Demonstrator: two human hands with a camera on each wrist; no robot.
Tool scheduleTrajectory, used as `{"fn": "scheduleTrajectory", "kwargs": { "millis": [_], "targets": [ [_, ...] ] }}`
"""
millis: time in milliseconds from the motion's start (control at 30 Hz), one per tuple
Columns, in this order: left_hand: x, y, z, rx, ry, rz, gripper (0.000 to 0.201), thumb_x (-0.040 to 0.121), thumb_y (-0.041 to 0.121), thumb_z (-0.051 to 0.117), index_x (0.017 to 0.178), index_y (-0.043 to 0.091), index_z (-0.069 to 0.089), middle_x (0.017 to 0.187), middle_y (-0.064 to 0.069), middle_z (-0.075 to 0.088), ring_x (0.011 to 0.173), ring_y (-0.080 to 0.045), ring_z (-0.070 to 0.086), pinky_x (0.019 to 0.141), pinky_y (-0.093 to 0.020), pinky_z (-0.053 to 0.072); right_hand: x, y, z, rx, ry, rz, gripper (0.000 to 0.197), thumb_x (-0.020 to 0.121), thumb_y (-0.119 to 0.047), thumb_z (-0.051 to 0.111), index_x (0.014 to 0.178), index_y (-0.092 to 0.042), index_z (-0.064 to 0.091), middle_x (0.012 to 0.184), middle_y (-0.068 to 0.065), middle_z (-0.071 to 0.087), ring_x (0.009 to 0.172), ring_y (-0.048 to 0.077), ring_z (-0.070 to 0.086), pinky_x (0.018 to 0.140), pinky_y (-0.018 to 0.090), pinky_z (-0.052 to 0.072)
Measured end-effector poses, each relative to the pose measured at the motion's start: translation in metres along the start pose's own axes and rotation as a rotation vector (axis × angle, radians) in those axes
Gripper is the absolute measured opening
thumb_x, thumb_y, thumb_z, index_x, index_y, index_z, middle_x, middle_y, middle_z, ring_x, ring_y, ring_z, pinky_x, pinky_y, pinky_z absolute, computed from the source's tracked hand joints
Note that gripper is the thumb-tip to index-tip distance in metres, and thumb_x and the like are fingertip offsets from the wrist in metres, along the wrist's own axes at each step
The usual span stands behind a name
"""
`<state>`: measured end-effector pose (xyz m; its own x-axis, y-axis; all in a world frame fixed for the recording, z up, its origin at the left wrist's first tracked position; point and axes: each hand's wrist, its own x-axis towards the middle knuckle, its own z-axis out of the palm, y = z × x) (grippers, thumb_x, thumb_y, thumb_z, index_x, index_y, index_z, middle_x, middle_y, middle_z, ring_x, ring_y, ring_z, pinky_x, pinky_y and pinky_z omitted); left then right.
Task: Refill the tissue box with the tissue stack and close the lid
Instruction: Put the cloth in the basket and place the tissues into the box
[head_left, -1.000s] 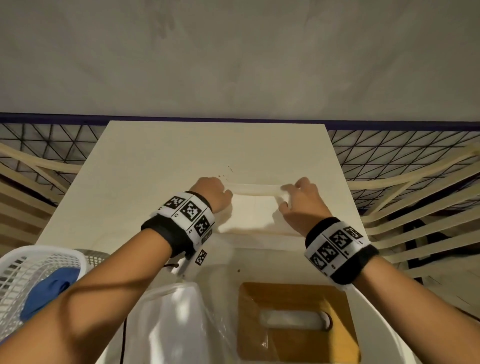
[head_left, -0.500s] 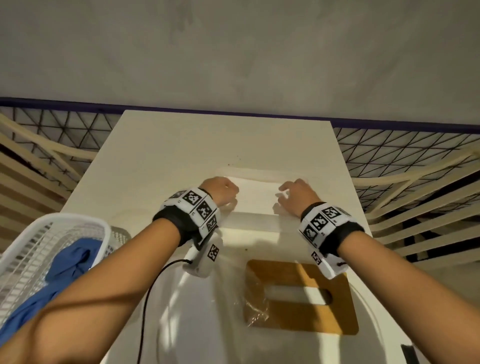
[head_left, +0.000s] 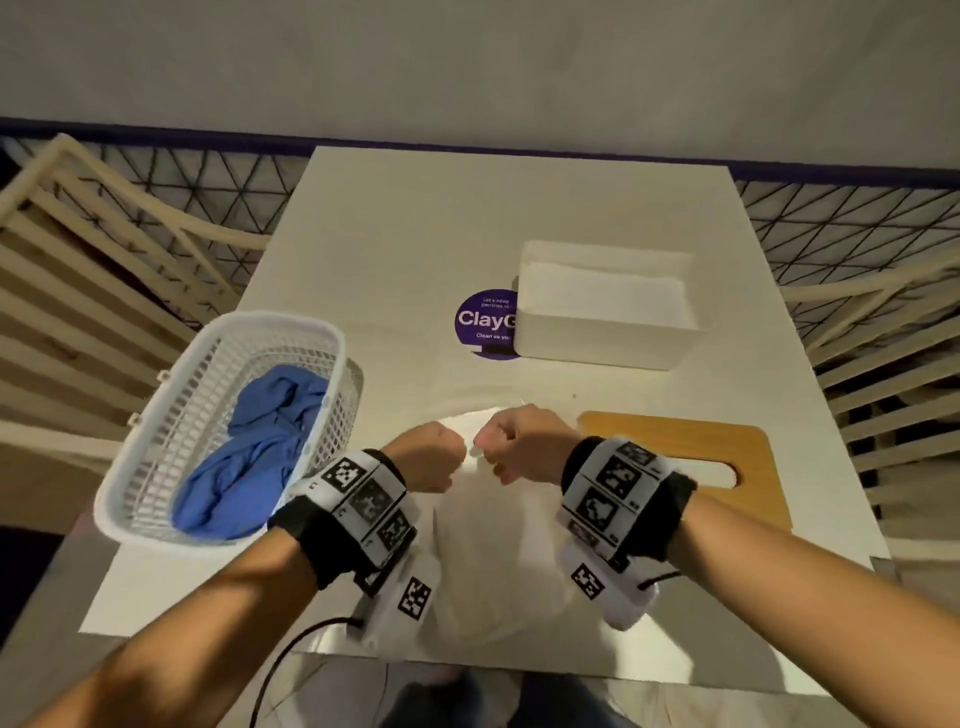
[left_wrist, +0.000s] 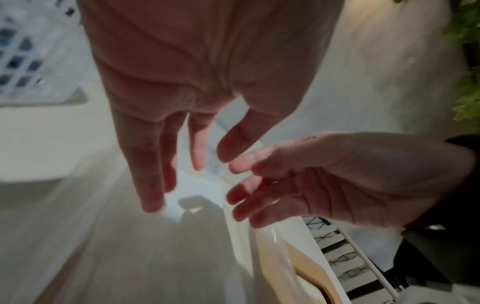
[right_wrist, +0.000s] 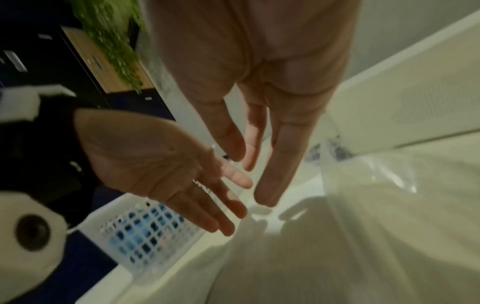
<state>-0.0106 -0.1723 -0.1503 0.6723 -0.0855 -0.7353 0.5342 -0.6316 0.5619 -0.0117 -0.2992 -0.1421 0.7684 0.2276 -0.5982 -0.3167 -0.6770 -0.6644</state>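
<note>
The white tissue box (head_left: 597, 345) stands open at the far right of the table, with the white tissue stack (head_left: 605, 301) lying inside it. Its wooden lid (head_left: 675, 441), cut with a slot, lies flat on the table nearer me, to the right. My left hand (head_left: 431, 457) and right hand (head_left: 519, 447) are close together at mid-table, over an empty clear plastic wrapper (head_left: 493, 545). The wrist views show the left hand's fingers (left_wrist: 153, 185) and the right hand's fingers (right_wrist: 270, 185) straight and pointing down, with their tips at the film's edge. Neither hand touches the box or lid.
A white mesh basket (head_left: 291, 325) holding a blue cloth (head_left: 260, 447) sits at the left edge of the table (head_left: 415, 234). A round purple sticker (head_left: 485, 319) is left of the box. Slatted wooden frames and black netting flank the table.
Both hands left the tissue box, drew back toward me and came together over the plastic wrapper. The head view tipped, so the box now shows farther off.
</note>
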Motion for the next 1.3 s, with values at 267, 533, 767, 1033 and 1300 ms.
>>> {"fn": "scheduleTrajectory", "kwargs": {
  "millis": [267,533,767,1033,1300],
  "targets": [
    [0.01,-0.038,0.022,0.017,0.01,-0.135,0.079,0.076,0.036,0.058,0.138,-0.002,0.028,0.137,-0.021,0.047,0.124,-0.035,0.05,0.103,-0.043,0.045,0.002,0.025,0.035,-0.354,0.121,0.239,0.021,0.089,-0.02,0.044,0.079,-0.005,0.056,0.085,0.01,0.057,0.075,0.024,0.051,0.055,0.022,0.035],
    [0.018,-0.037,0.019,-0.1,0.028,-0.165,0.069,0.079,0.035,0.054,0.135,-0.003,0.039,0.136,-0.019,0.05,0.124,-0.032,0.05,0.091,-0.037,0.045,-0.004,0.018,0.03,0.005,0.163,0.424,0.047,0.089,-0.032,0.046,0.122,0.002,0.05,0.118,0.018,0.058,0.11,0.032,0.056,0.093,0.035,0.043],
    [0.025,-0.04,0.008,-0.336,0.016,-0.21,0.05,0.074,0.02,0.062,0.118,-0.002,0.054,0.071,-0.026,0.048,0.063,-0.023,0.042,0.079,-0.03,0.046,0.002,0.013,0.031,0.0,0.14,0.45,0.051,0.081,-0.033,0.054,0.119,0.001,0.054,0.123,0.015,0.06,0.113,0.029,0.057,0.1,0.04,0.042],
    [0.028,-0.029,0.007,-0.257,-0.032,-0.233,0.053,0.084,0.023,0.058,0.129,-0.001,0.046,0.133,-0.022,0.053,0.099,-0.023,0.054,0.08,-0.027,0.036,0.011,0.016,0.02,0.002,0.078,0.455,0.055,0.082,-0.035,0.059,0.127,-0.004,0.048,0.129,0.014,0.052,0.111,0.027,0.053,0.089,0.03,0.045],
    [0.029,-0.033,0.005,-0.383,-0.124,-0.227,0.022,0.086,0.026,0.059,0.094,0.006,0.054,0.092,-0.011,0.058,0.088,-0.022,0.059,0.082,-0.028,0.053,0.017,0.025,0.014,0.236,-0.007,0.515,0.085,0.051,-0.049,0.07,0.127,-0.015,0.051,0.123,0.013,0.057,0.112,0.032,0.055,0.098,0.041,0.045]
  ]
}}
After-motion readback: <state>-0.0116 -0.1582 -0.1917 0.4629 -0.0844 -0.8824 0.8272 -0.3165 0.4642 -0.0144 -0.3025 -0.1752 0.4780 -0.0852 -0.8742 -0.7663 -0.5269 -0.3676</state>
